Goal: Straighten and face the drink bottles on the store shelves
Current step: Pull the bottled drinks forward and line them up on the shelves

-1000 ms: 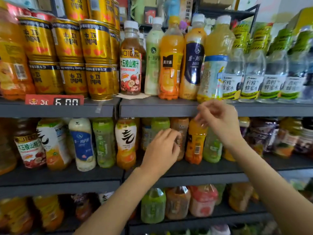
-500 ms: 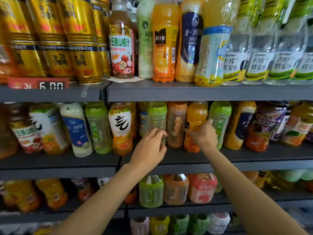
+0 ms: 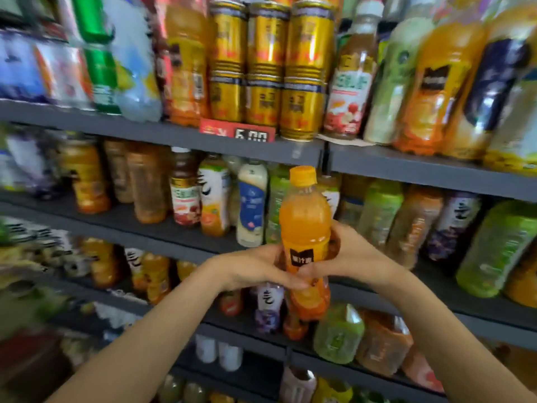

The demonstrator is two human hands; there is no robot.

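1. The orange juice bottle [image 3: 305,228] stands upright in the air in front of the shelves [image 3: 174,135], orange cap on top, black label facing the camera.
2. The left hand [image 3: 255,269] wraps its grip around the bottle's lower left side.
3. The right hand [image 3: 351,257] holds the right side, fingers curled round it.
4. Behind, gold cans [image 3: 264,68] stand stacked above a red price tag [image 3: 238,132].

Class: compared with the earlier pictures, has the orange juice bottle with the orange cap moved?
Yes. The orange juice bottle has come off the middle shelf, out toward the camera, gripped by both hands.
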